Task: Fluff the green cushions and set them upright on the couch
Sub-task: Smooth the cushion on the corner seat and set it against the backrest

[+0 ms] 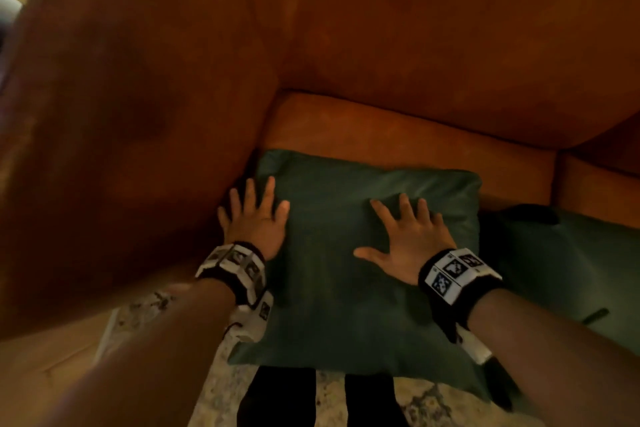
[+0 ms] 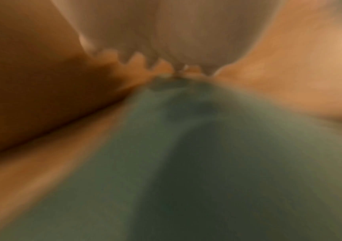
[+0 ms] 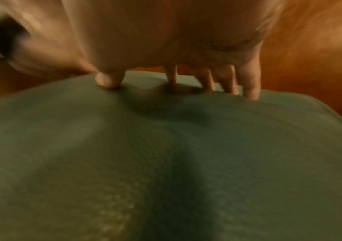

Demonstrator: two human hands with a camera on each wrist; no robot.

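Note:
A dark green cushion (image 1: 332, 288) lies flat on the seat of an orange-brown leather couch (image 1: 398, 135), pushed into its left corner. My left hand (image 1: 254, 215) presses on the cushion's left edge beside the armrest, fingers spread and straight. My right hand (image 1: 405, 236) presses flat on the cushion's upper middle, fingers splayed. In the right wrist view the fingertips (image 3: 250, 93) dent the green fabric (image 3: 165, 163). The left wrist view is blurred and shows the green cushion (image 2: 217, 163) under the left hand (image 2: 155, 65). A second green cushion (image 1: 568, 267) lies flat to the right.
The couch armrest (image 1: 131, 114) rises tall on the left and the backrest (image 1: 450, 28) stands behind the cushions. A speckled rug (image 1: 429, 399) covers the floor below the seat edge, with dark trouser legs (image 1: 277, 399) standing on it.

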